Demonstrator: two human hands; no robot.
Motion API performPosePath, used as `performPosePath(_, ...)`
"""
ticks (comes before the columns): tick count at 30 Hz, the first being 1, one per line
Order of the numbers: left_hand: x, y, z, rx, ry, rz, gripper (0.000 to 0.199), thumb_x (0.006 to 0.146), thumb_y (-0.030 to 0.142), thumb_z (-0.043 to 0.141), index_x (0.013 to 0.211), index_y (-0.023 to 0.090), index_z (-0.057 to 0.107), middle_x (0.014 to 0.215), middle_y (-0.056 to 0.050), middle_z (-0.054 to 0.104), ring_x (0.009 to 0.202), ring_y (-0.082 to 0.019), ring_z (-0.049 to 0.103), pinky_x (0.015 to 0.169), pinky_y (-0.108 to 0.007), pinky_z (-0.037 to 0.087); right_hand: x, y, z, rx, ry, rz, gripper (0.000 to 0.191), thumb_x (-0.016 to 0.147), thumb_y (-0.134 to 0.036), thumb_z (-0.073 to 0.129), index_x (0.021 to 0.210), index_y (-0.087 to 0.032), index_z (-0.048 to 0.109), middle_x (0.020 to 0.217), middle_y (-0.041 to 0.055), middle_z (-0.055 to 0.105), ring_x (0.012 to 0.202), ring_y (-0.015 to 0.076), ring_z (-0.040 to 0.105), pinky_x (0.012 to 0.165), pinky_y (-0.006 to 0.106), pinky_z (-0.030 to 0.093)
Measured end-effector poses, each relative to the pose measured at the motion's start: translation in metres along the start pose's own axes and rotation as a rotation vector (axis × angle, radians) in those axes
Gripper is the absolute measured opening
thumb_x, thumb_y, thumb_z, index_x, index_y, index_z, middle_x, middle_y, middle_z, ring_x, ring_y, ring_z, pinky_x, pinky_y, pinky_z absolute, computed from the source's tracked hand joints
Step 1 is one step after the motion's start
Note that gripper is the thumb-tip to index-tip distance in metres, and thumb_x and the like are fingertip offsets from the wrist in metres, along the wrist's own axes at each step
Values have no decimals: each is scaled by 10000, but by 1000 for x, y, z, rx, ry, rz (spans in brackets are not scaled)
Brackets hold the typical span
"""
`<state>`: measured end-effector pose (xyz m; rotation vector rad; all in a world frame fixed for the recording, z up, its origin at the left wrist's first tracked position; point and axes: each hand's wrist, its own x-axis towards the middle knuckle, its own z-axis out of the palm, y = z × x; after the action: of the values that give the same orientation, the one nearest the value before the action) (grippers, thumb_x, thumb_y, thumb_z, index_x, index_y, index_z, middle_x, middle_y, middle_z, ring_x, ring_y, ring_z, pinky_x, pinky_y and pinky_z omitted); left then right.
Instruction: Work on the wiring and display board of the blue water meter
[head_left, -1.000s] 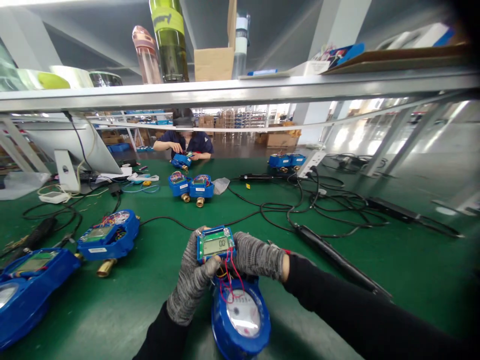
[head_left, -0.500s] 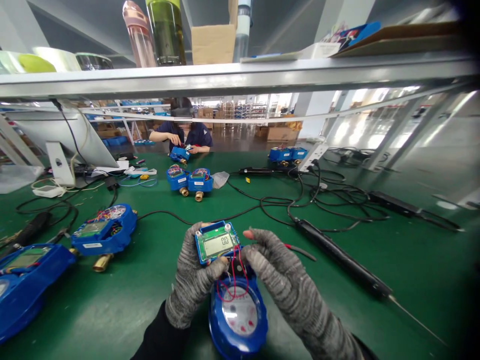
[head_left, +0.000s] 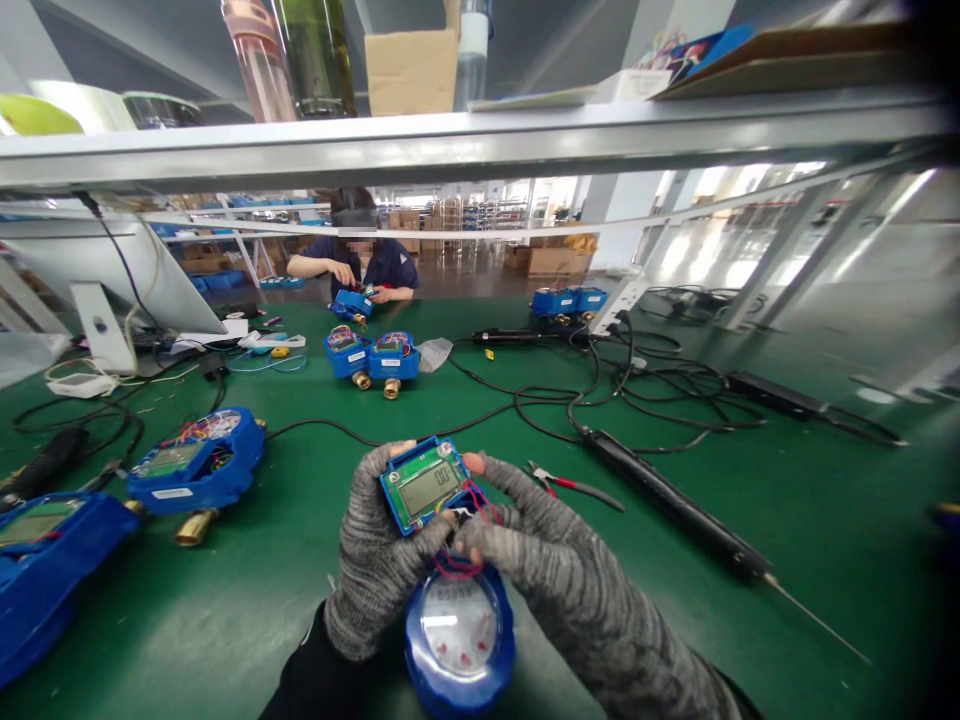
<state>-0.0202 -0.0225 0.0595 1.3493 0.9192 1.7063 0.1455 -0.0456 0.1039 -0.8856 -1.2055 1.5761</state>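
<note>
My left hand [head_left: 375,550], in a grey fingerless glove, grips a blue-framed display module [head_left: 429,490] by its left and lower edges. Its green circuit board carries an LCD with digits on it. Below lies the round blue water meter [head_left: 459,640] with a clear dial. Red wires [head_left: 456,574] loop between the module and the meter. My right hand [head_left: 544,540], gloved alike, closes around these wires at the module's lower right corner. Its index fingertip touches the module's right edge and its thumb is just above the dial. The wire ends are partly hidden by the fingers.
Red-handled cutters [head_left: 574,487] and a black electric screwdriver [head_left: 675,510] lie on the right, with tangled cables behind. Other blue meters stand at left [head_left: 199,460] and mid-table [head_left: 394,357]. A metal shelf [head_left: 450,150] spans overhead. Across the table a person [head_left: 360,260] handles a meter.
My right hand has moved left and closed in on the wires, its index finger now against the module. The module is tilted a little more. The cutters show more fully.
</note>
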Motion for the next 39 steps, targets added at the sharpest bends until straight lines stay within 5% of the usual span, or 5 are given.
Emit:
performPosePath(7,0,1,-2,-19,-71,-21,616,686,187,851,1215,289,552,1227,-22,625,1081,-202,671,917,-278,578,6,-20,-13,-990,292,-494,423,774,-251,633,1197,-255,636,687,5,637,567,188,596,567,328,503)
performPosePath(11,2,1,-5,-35,-89,-11,609,693,170,847,1216,293,560,1200,-13,656,1042,-190,695,895,-266,590,11,-27,-16,-1276,202,-744,204,908,-230,545,1044,-235,698,862,64,725,698,228,686,634,346,558)
performPosePath(15,7,3,-6,-90,-87,-38,569,676,173,858,1161,287,584,1117,3,707,964,-180,729,837,-252,608,15,-29,-19,-1444,115,-857,242,951,-220,478,966,-178,715,859,108,725,696,263,674,618,384,553)
performPosePath(26,14,-3,-18,-173,-141,-79,618,613,138,878,1157,243,604,1084,-31,740,946,-220,741,805,-280,617,56,-54,-37,-639,-371,19,231,839,-375,682,839,-145,699,785,14,650,732,160,572,634,254,437)
performPosePath(39,19,-10,-18,-272,-78,-137,596,603,246,892,1123,215,604,1009,-64,779,896,-269,760,775,-332,627,66,-24,-40,-355,-423,2,266,852,-373,699,755,-131,645,677,-19,553,630,105,471,570,207,348)
